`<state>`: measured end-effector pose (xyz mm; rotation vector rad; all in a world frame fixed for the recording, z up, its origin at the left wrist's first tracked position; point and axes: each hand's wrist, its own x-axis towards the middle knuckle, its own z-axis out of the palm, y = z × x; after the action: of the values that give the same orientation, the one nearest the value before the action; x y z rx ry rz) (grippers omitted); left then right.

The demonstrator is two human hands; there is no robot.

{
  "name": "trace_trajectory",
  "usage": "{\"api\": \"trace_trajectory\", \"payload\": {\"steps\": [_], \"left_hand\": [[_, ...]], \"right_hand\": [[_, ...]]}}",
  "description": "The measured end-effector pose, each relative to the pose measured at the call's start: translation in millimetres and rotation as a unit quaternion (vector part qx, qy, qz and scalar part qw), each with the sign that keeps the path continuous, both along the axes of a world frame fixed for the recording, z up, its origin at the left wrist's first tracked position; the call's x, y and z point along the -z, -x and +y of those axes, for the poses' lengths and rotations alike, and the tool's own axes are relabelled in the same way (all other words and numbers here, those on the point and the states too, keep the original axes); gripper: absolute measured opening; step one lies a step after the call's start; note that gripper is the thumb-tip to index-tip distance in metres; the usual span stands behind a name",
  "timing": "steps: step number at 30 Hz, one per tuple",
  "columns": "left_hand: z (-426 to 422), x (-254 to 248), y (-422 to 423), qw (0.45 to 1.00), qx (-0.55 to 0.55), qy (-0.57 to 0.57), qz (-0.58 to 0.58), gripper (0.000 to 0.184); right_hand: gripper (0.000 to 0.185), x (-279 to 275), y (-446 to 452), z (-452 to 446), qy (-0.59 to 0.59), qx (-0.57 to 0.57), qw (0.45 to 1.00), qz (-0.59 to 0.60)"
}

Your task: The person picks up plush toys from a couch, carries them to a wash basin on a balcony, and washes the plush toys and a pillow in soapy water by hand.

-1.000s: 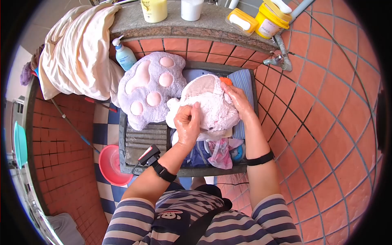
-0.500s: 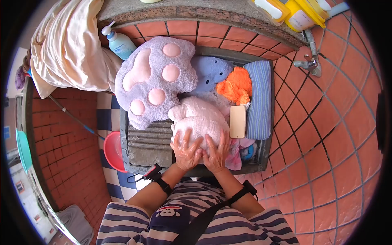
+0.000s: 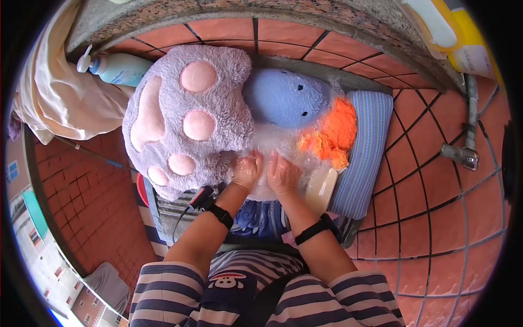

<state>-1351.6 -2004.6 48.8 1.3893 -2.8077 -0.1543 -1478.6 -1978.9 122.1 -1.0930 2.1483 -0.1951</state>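
Note:
My left hand (image 3: 248, 170) and my right hand (image 3: 283, 173) are side by side in white suds (image 3: 278, 140), pressing down with fingers stretched forward. Beneath them lies a wet, pale pink plush item (image 3: 262, 188), mostly hidden by hands and foam; the fingertips are partly covered. A fluffy lilac paw-shaped cushion (image 3: 218, 109) touches my left hand. Beyond the suds sits a blue plush (image 3: 278, 98) with black eyes. Bunched orange mesh (image 3: 338, 131) and a tan rectangular block (image 3: 321, 191) are to the right of my right hand.
A blue striped folded pad (image 3: 362, 152) lines the sink's right side. Dark blue fabric (image 3: 259, 218) lies at the front by my body. A pump bottle (image 3: 122, 68) and beige cloth (image 3: 81, 98) are at left. A tap (image 3: 463, 155) and yellow container (image 3: 474, 57) stand right.
My hands have moved forward, from spread on the dry-looking pink plush into suds over it. The pink plush is now flattened and foamy. The view has come closer to the sink.

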Motion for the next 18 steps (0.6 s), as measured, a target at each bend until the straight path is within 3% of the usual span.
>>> {"api": "trace_trajectory", "payload": {"steps": [1, 2, 3, 5, 6, 8, 9, 10, 12, 13, 15, 16, 17, 18], "left_hand": [[-8.8, 2.8, 7.0, 1.000, -0.001, -0.001, -0.001, 0.023], [-20.2, 4.8, 15.9, 0.994, -0.072, -0.083, -0.024, 0.025], [-25.5, 6.0, 19.5, 0.975, -0.141, -0.165, -0.048, 0.028], [-24.0, 34.0, 14.9, 0.985, -0.047, -0.073, -0.151, 0.038], [-32.5, 25.9, 21.8, 0.981, -0.107, -0.162, -0.029, 0.039], [-44.5, -2.2, 33.9, 0.951, -0.166, -0.239, 0.099, 0.041], [-51.1, -25.6, 41.2, 0.941, -0.207, -0.255, 0.084, 0.039], [-55.4, -46.2, 46.9, 0.928, -0.247, -0.270, 0.071, 0.038], [-57.6, -36.5, 44.4, 0.957, -0.173, -0.230, 0.010, 0.038], [-60.6, -48.9, 44.0, 0.969, -0.137, -0.206, -0.019, 0.038], [-53.4, -85.1, 36.2, 0.946, -0.210, -0.230, 0.093, 0.038], [-32.6, -91.5, 25.0, 0.911, -0.233, -0.210, 0.267, 0.036], [-17.2, -91.2, 16.9, 0.926, -0.217, -0.144, 0.274, 0.032], [-2.7, -100.6, 8.0, 0.936, -0.183, -0.089, 0.285, 0.029]], "right_hand": [[0.025, 37.8, -1.8, 6.2, 0.007, -0.086, 0.995, 0.046], [0.026, 59.9, -1.4, 7.2, 0.015, -0.172, 0.981, 0.092], [0.026, 62.9, 2.1, 1.2, 0.015, -0.172, 0.981, 0.092], [0.030, 63.4, 13.8, -21.4, -0.020, -0.163, 0.984, 0.061], [0.032, 62.2, 18.6, -30.6, -0.037, -0.159, 0.985, 0.047], [0.037, 59.2, 22.3, -38.8, -0.054, -0.155, 0.986, 0.030], [0.039, 58.2, 22.3, -39.3, -0.056, -0.153, 0.986, 0.026], [0.039, 56.3, 21.3, -37.3, 0.033, -0.085, 0.995, 0.034], [0.040, 48.9, 26.1, -31.7, 0.129, -0.016, 0.990, 0.046], [0.037, 39.9, 34.2, -35.9, 0.127, -0.008, 0.991, -0.039], [0.033, 17.2, 50.9, -50.4, 0.123, 0.003, 0.970, -0.208], [0.034, 3.9, 54.9, -48.1, 0.133, 0.076, 0.941, -0.302], [0.035, -7.7, 56.7, -44.1, 0.137, 0.146, 0.897, -0.395], [0.035, -7.6, 58.4, -42.4, 0.148, 0.217, 0.871, -0.415]]}}
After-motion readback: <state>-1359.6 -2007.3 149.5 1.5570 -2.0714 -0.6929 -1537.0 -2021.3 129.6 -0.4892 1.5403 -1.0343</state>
